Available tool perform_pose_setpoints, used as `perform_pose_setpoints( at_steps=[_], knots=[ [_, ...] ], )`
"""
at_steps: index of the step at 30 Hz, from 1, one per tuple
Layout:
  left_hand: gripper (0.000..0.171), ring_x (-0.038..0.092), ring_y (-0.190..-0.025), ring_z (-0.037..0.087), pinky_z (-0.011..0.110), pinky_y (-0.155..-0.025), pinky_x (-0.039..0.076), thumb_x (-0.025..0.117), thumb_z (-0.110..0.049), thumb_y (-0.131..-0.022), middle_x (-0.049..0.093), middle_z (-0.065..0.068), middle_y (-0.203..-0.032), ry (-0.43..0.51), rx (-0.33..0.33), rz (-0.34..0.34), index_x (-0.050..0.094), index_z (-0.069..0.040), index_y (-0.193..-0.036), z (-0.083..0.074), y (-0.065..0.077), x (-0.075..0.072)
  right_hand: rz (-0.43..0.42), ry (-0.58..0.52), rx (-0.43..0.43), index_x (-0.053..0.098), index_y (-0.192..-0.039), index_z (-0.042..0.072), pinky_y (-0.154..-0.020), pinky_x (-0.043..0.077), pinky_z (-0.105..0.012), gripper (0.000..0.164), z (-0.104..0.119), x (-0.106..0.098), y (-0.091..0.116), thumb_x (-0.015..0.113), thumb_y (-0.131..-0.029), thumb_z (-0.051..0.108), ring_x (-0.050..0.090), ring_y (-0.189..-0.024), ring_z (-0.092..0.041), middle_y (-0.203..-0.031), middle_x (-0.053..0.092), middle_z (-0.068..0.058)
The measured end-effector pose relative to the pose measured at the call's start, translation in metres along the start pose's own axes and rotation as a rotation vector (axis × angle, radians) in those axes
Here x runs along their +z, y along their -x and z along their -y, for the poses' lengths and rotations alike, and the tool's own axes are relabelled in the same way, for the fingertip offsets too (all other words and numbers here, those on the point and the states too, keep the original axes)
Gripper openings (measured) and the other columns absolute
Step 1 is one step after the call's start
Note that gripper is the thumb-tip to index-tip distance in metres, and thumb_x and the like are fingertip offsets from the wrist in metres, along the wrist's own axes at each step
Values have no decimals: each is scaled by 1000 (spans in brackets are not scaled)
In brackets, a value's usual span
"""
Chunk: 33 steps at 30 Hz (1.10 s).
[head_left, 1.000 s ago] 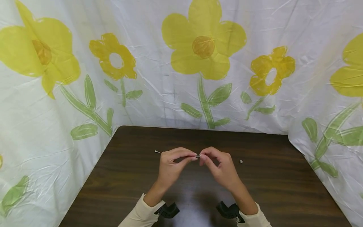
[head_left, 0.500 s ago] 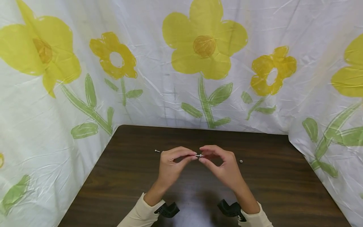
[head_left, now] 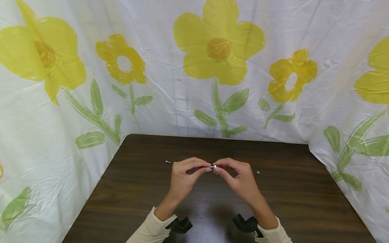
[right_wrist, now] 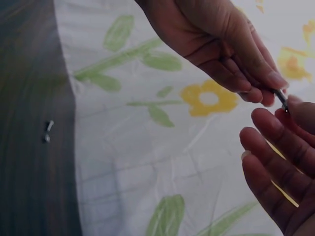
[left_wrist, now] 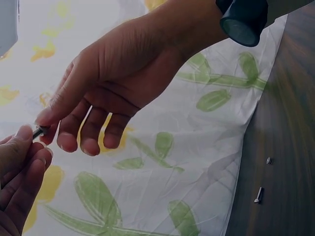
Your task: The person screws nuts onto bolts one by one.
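Over the middle of the table, my left hand (head_left: 183, 177) pinches a small metal bolt (head_left: 212, 166) between thumb and fingertips. My right hand (head_left: 238, 177) pinches a nut (head_left: 215, 166) at the bolt's right end with thumb and index finger. In the left wrist view, the bolt (left_wrist: 38, 132) bridges the two hands' fingertips, and the right hand's other fingers (left_wrist: 91, 133) hang loose. The right wrist view has the bolt (right_wrist: 281, 98) between both hands' fingertips, which partly cover it.
Another small bolt (head_left: 168, 162) lies on the dark wooden table (head_left: 146, 202), left of my left hand. A loose nut (head_left: 258, 172) lies to the right of my right hand. A white curtain with yellow flowers (head_left: 164, 101) surrounds the table's back and sides.
My right thumb and index finger spread apart half a second ago, baring the nut, and now pinch it again. The left hand keeps its grip on the bolt in place.
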<state>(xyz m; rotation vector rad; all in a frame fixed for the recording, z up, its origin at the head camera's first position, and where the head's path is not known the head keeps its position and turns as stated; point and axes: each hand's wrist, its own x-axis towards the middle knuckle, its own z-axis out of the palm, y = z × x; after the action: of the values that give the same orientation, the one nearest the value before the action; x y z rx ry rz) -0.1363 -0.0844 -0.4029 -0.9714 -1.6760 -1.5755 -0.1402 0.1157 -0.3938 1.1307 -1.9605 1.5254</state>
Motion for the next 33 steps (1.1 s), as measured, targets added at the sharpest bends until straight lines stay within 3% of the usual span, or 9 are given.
perform_pose_setpoints(
  at_steps=[7,19,22,25,28,33],
  knots=[
    [24,73,-76,21,29,-69,60,81,15,-75,75,11,-85,2,-3,-2,78,-1,-93,-2,0,1,31,24,80,68,-97,16,-64,56,-27,25,1,5,1,61,-97,-7,65,-68,-11,-74,67,6],
    [22,73,-77,20,29,-70,59,81,13,-76,75,12,-85,5,22,20,78,0,-93,-1,-2,4,-34,66,92,62,-67,19,-48,44,-20,41,2,9,-2,56,-101,-4,54,-50,-7,-55,56,9],
    [22,73,-77,21,29,-70,60,81,14,-76,75,12,-85,7,27,16,78,0,-93,-1,-3,4,-39,64,102,69,-78,15,-51,46,-20,31,1,6,-2,58,-100,-4,59,-54,-10,-60,62,7],
    [22,73,-76,21,29,-69,60,81,13,-76,75,11,-85,-2,23,1,78,-1,-92,-1,-3,3,-36,37,93,72,-96,9,-61,55,-23,17,-1,2,-2,66,-94,-6,67,-66,-12,-76,71,1],
    [23,72,-76,20,28,-69,59,81,12,-76,75,9,-85,-17,8,-13,78,-3,-92,-1,-3,1,-31,14,37,73,-108,6,-69,59,-27,29,-3,0,-2,75,-85,-11,72,-78,-14,-91,75,-5],
    [23,73,-77,20,28,-68,60,80,15,-76,75,12,-85,10,-19,-9,78,-1,-93,1,1,2,-35,-11,-46,75,-105,5,-68,60,-26,38,-3,-1,-1,78,-76,-19,73,-80,-16,-93,76,-10]
  ],
)
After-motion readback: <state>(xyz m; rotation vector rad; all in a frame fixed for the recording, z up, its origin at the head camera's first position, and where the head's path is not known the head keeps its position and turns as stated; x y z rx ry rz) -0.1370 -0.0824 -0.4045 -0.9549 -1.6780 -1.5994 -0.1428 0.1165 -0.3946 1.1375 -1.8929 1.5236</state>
